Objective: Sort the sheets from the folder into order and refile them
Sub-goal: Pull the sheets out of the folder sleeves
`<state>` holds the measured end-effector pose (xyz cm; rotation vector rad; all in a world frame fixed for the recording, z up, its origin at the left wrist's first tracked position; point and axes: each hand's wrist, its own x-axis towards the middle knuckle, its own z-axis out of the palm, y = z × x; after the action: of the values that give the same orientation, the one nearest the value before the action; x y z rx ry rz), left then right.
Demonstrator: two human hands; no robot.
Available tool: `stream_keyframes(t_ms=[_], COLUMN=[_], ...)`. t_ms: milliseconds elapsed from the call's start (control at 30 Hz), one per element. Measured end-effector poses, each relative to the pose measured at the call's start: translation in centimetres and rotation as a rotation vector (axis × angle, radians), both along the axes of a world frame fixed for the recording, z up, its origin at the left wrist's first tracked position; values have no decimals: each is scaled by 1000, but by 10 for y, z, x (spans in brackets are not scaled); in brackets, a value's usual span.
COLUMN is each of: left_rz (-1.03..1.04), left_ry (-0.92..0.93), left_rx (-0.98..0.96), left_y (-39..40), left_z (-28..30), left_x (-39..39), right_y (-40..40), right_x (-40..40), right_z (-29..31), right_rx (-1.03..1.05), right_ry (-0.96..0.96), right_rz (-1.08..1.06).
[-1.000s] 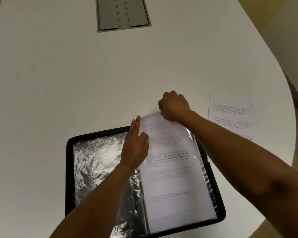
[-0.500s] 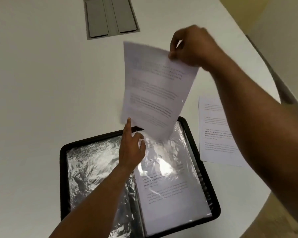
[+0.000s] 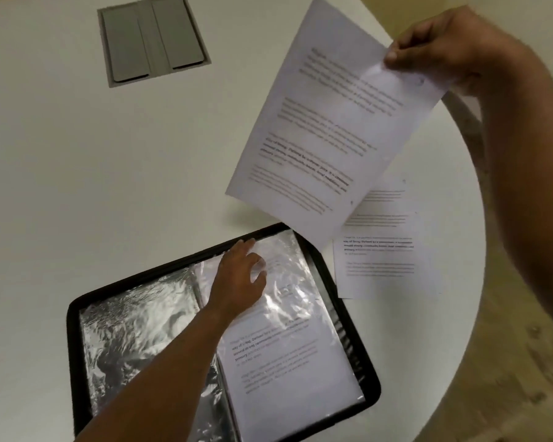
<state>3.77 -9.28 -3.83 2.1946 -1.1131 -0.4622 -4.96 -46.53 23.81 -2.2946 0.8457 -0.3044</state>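
A black folder (image 3: 369, 371) with clear plastic sleeves lies open on the white table near me. My right hand (image 3: 444, 49) pinches the top corner of a printed sheet (image 3: 320, 129) and holds it in the air above the table, to the right of the folder's far edge. My left hand (image 3: 240, 279) rests on the top of the right-hand sleeve (image 3: 297, 362), fingers fairly straight, index pointing at the folder's far rim. Another printed sheet shows inside that sleeve. The left-hand sleeves (image 3: 134, 330) look shiny and crumpled.
A small pile of printed sheets (image 3: 383, 260) lies on the table just right of the folder, partly under the lifted sheet. A grey cable hatch (image 3: 154, 39) is set in the tabletop at the back. The table's curved edge (image 3: 473, 250) runs close on the right.
My right hand has pulled the sheet out of the sleeve, lifted it and carried it up and to the right. My left hand has stayed on the folder.
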Motion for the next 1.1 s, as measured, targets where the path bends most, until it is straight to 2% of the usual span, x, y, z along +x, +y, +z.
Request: stream_keyframes(t_ms=[133, 333, 567, 700, 800, 867, 933, 1000, 1100], left_rz=[-23, 34, 250, 341, 388, 422, 491, 581, 643], left_ry=[21, 93, 191, 251, 261, 255, 232, 205, 228], left_rx=[-80, -12, -11, -43, -38, -42, -54, -59, -73], left_y=[-21, -49, -66, -68, -69, -72, -75, -80, -84], left_z=[11, 13, 35, 36, 37, 39, 41, 46, 52], left_x=[-5, -23, -42, -46, -50, -52, -57, -60, -63], right_y=[-39, -91, -114, -119, -121, -121, -113, -87, -13], right_x=[-20, -38, -50, -50, -49, -47, -47, -53, -62], right_z=[-21, -82, -170, -207, -221, -228, -235, -239, -243], right_rx=[104, 273, 335, 283, 261, 169, 53, -42, -48], right_ry=[160, 352, 477, 521, 492, 459, 306, 51, -163], right_rz=[57, 125, 199, 224, 209, 146, -30, -222, -219])
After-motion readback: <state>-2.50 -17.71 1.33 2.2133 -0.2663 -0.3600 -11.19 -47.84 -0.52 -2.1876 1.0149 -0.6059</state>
